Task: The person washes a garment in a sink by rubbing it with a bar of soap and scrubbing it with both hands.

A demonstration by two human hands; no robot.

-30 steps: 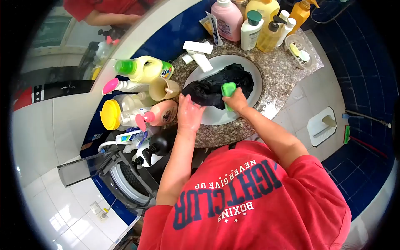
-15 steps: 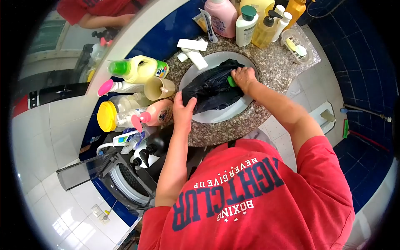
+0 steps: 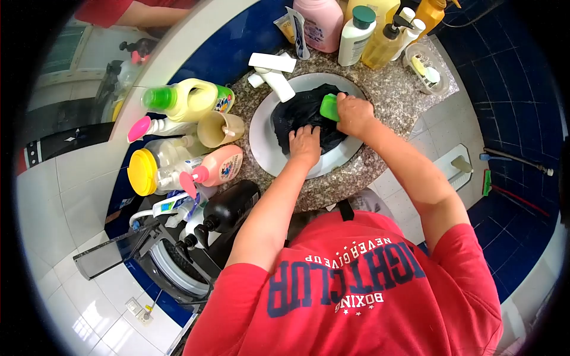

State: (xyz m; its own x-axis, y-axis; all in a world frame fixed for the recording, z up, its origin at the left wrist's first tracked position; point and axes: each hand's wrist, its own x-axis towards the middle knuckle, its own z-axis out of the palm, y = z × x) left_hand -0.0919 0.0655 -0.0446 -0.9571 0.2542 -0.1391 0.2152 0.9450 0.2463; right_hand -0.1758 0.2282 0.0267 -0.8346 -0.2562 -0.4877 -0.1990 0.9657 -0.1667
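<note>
A wet-looking black garment (image 3: 294,113) lies bunched in the white oval washbasin (image 3: 265,148). My left hand (image 3: 305,145) presses down on the near part of the cloth, its fingers spread and lying on it. My right hand (image 3: 355,114) is closed around a green scrub brush (image 3: 329,107), held at the right side of the garment. Its underside is hidden, so I cannot tell whether it touches the cloth. The white faucet (image 3: 276,77) reaches over the basin's far left rim.
The basin sits in a speckled stone counter (image 3: 380,95). Left are a detergent bottle (image 3: 199,99), a beige cup (image 3: 218,129), a pink pump bottle (image 3: 222,165) and a black bottle (image 3: 233,204). More bottles (image 3: 357,35) and a clear container (image 3: 426,68) line the back. A washing machine (image 3: 172,261) stands lower left.
My left hand has let go of the garment's left edge and moved right onto its middle. The garment is more bunched. My right hand has drawn nearer, showing more of the brush.
</note>
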